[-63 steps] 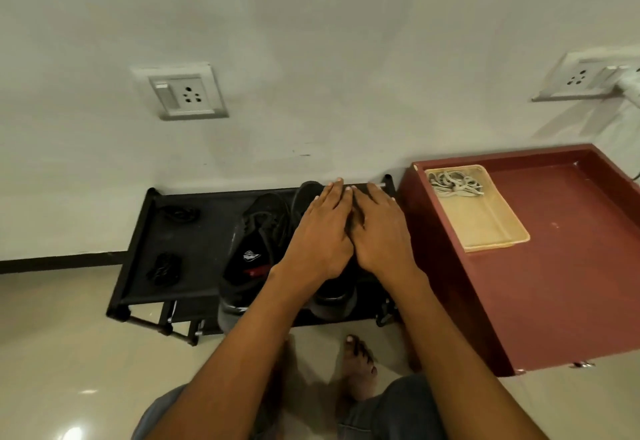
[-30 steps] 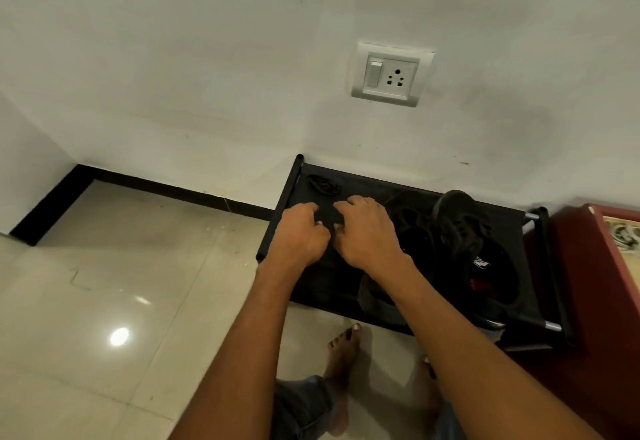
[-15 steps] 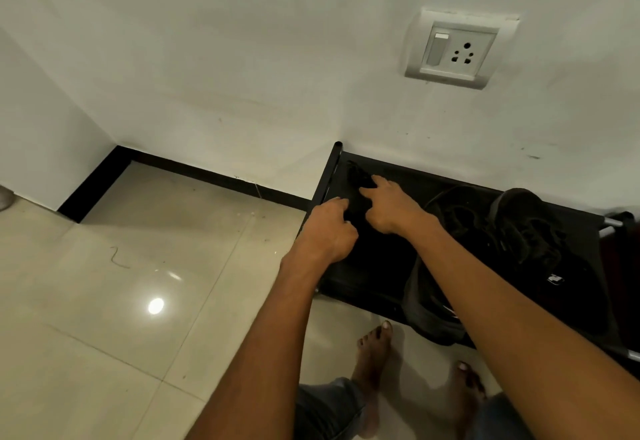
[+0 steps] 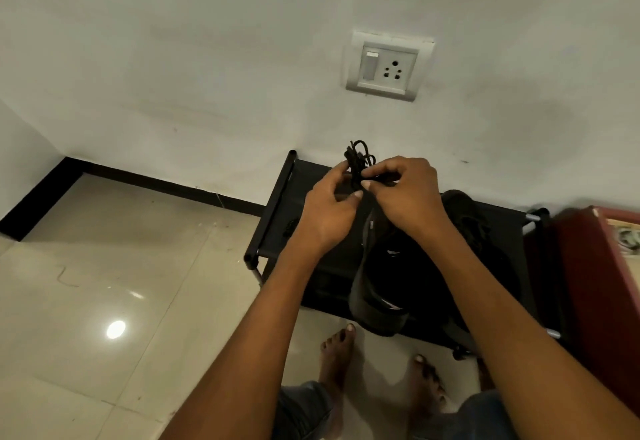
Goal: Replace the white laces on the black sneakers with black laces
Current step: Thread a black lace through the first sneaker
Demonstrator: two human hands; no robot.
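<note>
Black lace bundle now off the rack, pinched between left hand and right hand.

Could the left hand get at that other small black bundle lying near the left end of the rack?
Probably not at once. The left hand and the right hand both pinch the black lace bundle held up above the rack. The other bundle lies uncovered just below, so nothing blocks it once the left lets go.

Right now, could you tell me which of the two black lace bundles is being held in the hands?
The upper bundle, pinched between left hand and right hand; the other bundle lies untouched on the rack.
</note>
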